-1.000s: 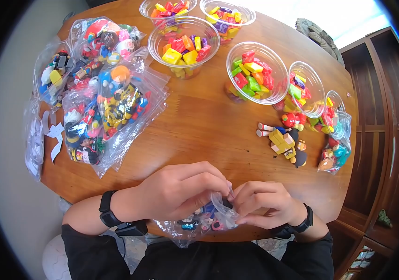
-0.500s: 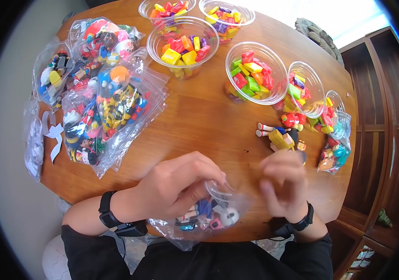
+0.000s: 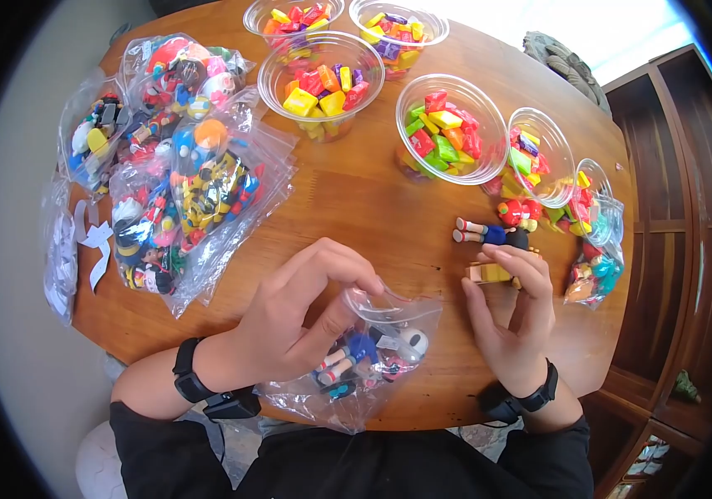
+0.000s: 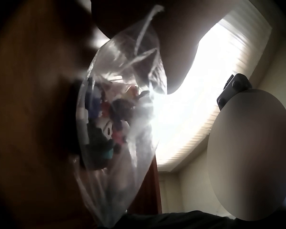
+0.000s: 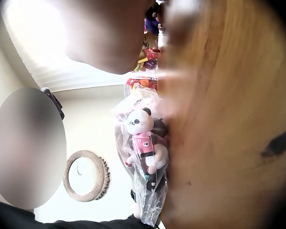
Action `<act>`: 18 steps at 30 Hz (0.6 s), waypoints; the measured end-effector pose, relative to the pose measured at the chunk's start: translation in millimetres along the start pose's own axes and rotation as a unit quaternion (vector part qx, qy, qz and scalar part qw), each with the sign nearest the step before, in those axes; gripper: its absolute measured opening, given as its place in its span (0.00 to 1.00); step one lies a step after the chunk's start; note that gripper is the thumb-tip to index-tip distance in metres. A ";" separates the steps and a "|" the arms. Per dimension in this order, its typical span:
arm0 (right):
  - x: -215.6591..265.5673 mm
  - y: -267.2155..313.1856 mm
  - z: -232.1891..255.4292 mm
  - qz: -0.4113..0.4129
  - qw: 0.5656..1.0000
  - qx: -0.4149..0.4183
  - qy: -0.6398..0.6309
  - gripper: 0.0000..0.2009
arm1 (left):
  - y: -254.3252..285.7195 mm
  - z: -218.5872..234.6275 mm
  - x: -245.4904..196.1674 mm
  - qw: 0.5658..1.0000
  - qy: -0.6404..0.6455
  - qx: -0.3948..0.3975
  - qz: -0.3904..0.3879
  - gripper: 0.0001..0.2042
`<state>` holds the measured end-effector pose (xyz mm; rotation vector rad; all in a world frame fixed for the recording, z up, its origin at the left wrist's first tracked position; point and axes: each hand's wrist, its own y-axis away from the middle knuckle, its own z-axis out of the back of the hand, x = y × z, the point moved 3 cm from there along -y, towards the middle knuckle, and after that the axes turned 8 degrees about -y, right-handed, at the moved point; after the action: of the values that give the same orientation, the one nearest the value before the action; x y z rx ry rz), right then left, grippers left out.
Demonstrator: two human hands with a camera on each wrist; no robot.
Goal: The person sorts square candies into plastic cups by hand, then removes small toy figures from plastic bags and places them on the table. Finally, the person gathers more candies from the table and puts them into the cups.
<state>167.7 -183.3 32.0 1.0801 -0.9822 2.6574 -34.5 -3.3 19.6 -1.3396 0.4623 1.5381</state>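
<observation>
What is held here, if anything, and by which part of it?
The left hand pinches the nearest clear bag by its upper edge. Whether the right hand holds the tan figure between thumb and fingers cannot be told.

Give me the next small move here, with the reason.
Probably bring the yellow, blocky toy figurine over to the top of the clear plastic bag: the right hand appears to have it between thumb and fingers, while the left hand holds the bag by its upper edge, and other toy figures show inside.
</observation>
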 end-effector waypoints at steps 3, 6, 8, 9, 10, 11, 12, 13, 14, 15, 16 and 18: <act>-2.6 3.9 -2.0 -0.032 0.997 0.034 -0.061 0.33 | 0.3 -0.4 -0.1 1.000 0.000 -0.001 0.003 0.07; -2.2 -1.0 -3.2 -0.057 0.992 0.089 -0.074 0.32 | 1.4 -0.6 0.9 1.000 0.007 -0.001 0.008 0.08; 3.7 -5.8 -1.3 -0.048 0.991 0.124 0.027 0.31 | 3.9 -2.3 2.6 1.000 0.012 -0.001 0.012 0.08; 8.3 -8.6 -0.2 -0.046 0.991 0.121 0.026 0.31 | 5.8 -4.3 4.0 0.999 0.031 -0.013 0.012 0.09; 7.5 -7.5 -0.3 -0.046 0.991 0.121 0.025 0.31 | 6.7 -5.1 4.7 0.998 0.050 -0.025 0.012 0.10; 5.6 -5.4 0.1 -0.047 0.993 0.112 0.012 0.29 | 5.8 -2.4 5.0 0.998 0.050 -0.025 0.012 0.10; 3.5 -3.4 -0.1 -0.048 0.994 0.103 -0.002 0.28 | 4.2 0.2 4.0 0.999 0.037 0.016 -0.009 0.10; 0.5 -1.0 -1.8 -0.048 0.994 0.103 -0.002 0.28 | 3.3 0.4 2.4 0.998 0.025 0.057 -0.030 0.11; -2.5 1.2 -2.7 -0.045 0.995 0.082 -0.036 0.26 | 3.3 -0.5 1.3 0.998 0.025 0.058 -0.031 0.11; -3.7 2.2 -2.5 -0.043 0.995 0.061 -0.069 0.25 | 3.8 -3.3 0.0 0.995 0.057 0.073 -0.025 0.10; -2.5 3.1 -2.6 -0.043 0.995 0.061 -0.069 0.25 | 4.3 -5.7 -1.3 0.992 0.089 0.088 -0.019 0.10; -1.9 7.0 -2.1 -0.112 0.961 0.024 -0.251 0.24 | 4.3 -7.4 -4.8 0.989 0.097 0.114 -0.015 0.10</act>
<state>165.6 -187.3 25.9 1.8112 -0.7984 2.2795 -35.0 -13.1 20.3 -1.3160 0.7145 1.2926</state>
